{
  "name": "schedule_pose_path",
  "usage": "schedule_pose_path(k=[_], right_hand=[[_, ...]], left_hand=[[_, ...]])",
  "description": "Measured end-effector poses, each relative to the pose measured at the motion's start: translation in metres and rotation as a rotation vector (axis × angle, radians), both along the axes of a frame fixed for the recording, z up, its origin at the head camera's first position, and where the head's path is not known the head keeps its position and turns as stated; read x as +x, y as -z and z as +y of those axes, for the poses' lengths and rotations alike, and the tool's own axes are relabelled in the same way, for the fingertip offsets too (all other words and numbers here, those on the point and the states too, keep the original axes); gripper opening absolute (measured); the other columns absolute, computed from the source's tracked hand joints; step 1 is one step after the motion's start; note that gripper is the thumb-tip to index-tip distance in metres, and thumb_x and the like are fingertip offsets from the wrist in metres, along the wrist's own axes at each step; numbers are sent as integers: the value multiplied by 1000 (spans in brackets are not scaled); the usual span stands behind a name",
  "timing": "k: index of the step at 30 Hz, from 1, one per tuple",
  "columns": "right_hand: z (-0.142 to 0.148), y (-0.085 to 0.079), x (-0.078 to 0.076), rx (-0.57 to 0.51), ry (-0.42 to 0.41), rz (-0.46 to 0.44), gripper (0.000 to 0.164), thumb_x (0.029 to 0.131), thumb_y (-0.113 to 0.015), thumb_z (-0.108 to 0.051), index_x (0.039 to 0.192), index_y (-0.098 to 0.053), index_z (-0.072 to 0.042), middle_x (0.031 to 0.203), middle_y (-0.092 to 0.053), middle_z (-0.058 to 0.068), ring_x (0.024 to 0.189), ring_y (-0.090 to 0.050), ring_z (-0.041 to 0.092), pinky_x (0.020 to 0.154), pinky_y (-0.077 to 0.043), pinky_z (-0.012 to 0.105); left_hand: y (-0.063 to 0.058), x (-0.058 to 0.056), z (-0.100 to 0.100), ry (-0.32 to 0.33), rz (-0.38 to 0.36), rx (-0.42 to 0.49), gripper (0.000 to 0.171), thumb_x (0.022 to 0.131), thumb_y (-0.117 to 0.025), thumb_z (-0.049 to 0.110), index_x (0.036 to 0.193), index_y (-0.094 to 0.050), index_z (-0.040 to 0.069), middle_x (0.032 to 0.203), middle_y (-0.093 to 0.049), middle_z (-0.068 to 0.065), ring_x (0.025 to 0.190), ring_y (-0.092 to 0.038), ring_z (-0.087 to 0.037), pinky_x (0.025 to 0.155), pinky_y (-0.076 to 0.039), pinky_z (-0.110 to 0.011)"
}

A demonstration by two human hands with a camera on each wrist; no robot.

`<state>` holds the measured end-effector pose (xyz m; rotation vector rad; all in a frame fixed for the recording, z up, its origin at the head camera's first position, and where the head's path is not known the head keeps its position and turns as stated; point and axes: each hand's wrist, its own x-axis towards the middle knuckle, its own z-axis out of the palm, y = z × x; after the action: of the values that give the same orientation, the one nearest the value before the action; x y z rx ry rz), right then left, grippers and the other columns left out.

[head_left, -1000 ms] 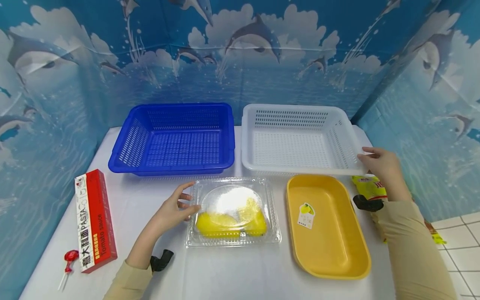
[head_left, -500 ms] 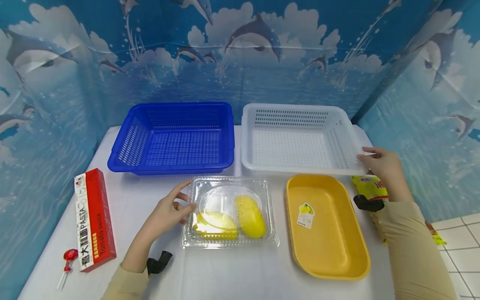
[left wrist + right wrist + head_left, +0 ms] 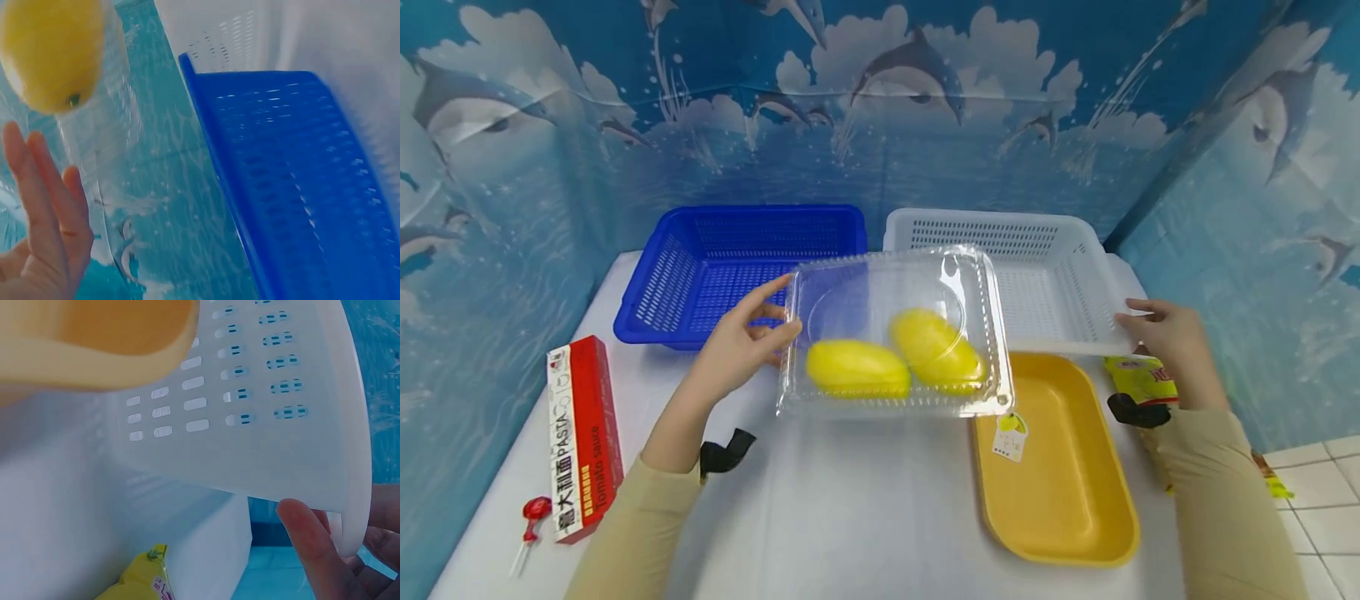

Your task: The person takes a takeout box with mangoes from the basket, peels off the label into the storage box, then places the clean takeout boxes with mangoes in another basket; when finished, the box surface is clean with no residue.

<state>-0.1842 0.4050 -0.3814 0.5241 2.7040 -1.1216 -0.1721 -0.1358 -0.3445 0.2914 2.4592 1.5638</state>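
My left hand [image 3: 741,346] grips the left edge of a clear plastic clamshell box [image 3: 868,408], thumb toward me and fingers along the side. Raised off the table, the box tilts slightly. Inside lie two oval yellow fruits, a left one [image 3: 857,368] and a right one [image 3: 936,350]. In the left wrist view, one yellow fruit [image 3: 53,53] shows a small green spot at its end. My right hand [image 3: 1168,342] pinches the rim at the front right corner of the white basket [image 3: 1090,287]; in the right wrist view its thumb [image 3: 306,534] lies against the outside wall.
A blue basket [image 3: 658,292] stands at the back left, partly behind the box. The yellow tray [image 3: 1052,500] sits in front of the white basket. On the left lie a red pasta box [image 3: 591,433] and a lollipop [image 3: 535,510]. A yellow packet [image 3: 1138,379] is partly under my right arm.
The clamshell box has risen from the table, moving away from me and to the right in my left hand. The fruits inside have shifted. My right hand keeps its place on the white basket.
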Motion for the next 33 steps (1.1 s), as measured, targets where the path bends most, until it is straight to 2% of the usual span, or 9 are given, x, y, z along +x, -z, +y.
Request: schedule_pose_path(k=[5,10,15,19,21,25,28,31,33], right_hand=[[-1,1,3,-10,16,12,74,97,-54,-50,151,-36,-2,139,-46,32,68,-59,-1,70,-60,31],[-2,1,5,1,37,25,72,97,-54,-49,151,-37,-3,140,-46,32,68,-58,-1,70,-61,30],[-8,2,6,22,56,51,68,98,-53,-46,149,-40,-3,137,-50,34,69,-59,3,68,-60,25],[-9,2,6,32,54,69,67,99,-54,-44,148,-41,-1,134,-52,35,65,-58,-1,66,-59,24],[-9,3,6,37,55,76,66,99,-54,-43,148,-41,-1,133,-52,35,64,-57,-2,65,-59,24],[-10,3,7,59,69,75,66,99,-53,-44,148,-42,-3,132,-54,33,65,-60,6,60,-58,28],[-12,3,7,68,73,73,66,99,-52,-46,149,-42,-4,132,-54,33,68,-62,15,56,-57,33],[-13,3,8,71,65,81,65,99,-52,-45,149,-42,-4,132,-54,33,68,-62,15,55,-56,35],[-13,2,9,72,56,93,64,99,-51,-44,148,-42,-3,132,-53,34,67,-62,12,57,-57,33]], left_hand=[[-11,-39,31,-46,1,38,68,97,-62,36,156,-27,34,126,-55,-13,81,-68,-22,75,-62,-37],[-12,-76,72,-81,-26,102,69,97,-62,34,156,-26,32,127,-56,-13,80,-70,-23,77,-62,-40],[-8,-97,106,-117,-47,97,71,98,-60,34,158,-23,26,129,-55,-13,79,-72,-22,73,-62,-34],[0,-105,127,-112,-54,78,71,98,-60,34,158,-23,24,126,-57,-12,71,-71,-19,72,-62,-34],[7,-107,138,-106,-38,35,71,98,-60,35,158,-24,23,122,-59,-11,67,-70,-17,70,-61,-31],[19,-109,158,-89,66,-132,68,98,-60,36,156,-29,17,115,-62,-11,59,-59,-11,60,-52,-22],[28,-107,168,-81,157,-240,65,98,-60,34,154,-34,12,105,-65,-13,58,-49,-15,58,-44,-26],[34,-106,175,-82,206,-287,62,99,-60,33,152,-39,9,103,-67,-15,71,-55,-22,69,-51,-35],[37,-105,178,-90,216,-289,60,99,-60,33,150,-41,8,115,-68,-16,91,-64,-27,86,-55,-40]])
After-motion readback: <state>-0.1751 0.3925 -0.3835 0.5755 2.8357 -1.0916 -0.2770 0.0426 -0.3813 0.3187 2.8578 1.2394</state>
